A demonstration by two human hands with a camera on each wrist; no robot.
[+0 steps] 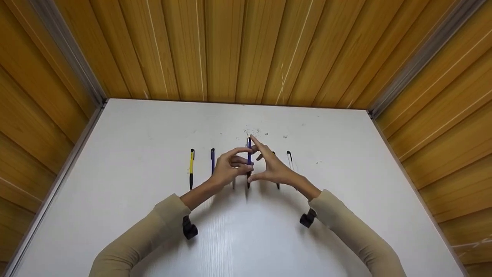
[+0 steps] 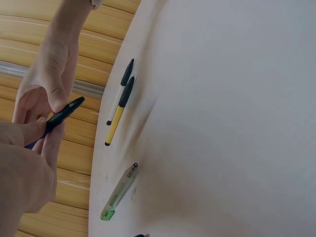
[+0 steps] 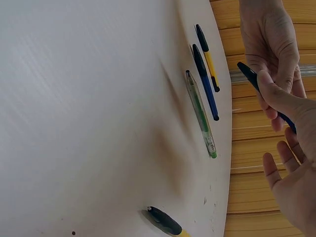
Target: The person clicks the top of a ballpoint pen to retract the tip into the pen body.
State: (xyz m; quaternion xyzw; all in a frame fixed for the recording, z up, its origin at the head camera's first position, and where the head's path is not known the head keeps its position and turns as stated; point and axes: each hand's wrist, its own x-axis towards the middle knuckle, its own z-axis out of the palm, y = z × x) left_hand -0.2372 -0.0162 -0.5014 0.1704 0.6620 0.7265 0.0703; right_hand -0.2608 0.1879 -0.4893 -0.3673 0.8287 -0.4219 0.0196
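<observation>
My left hand (image 1: 226,167) pinches a blue pen (image 1: 249,157) with a black grip between thumb and fingers, upright in the head view and raised off the table. Facing it is my right hand (image 1: 275,169), index finger extended to the pen's top end and thumb at the black grip. In the right wrist view, the right thumb lies against the pen's black part (image 3: 249,74), while the other right fingers spread loosely away from it. The left wrist view shows the black tip (image 2: 74,104) sticking out past both thumbs.
On the white table (image 1: 153,231) lie a yellow-black pen (image 1: 191,167), a blue pen (image 1: 212,159), a clear green pen (image 3: 200,113), another yellow-black pen (image 2: 116,123) and a white-black pen (image 1: 290,159). Wood-patterned walls (image 1: 223,50) enclose it. Dark marks dot the table's far part.
</observation>
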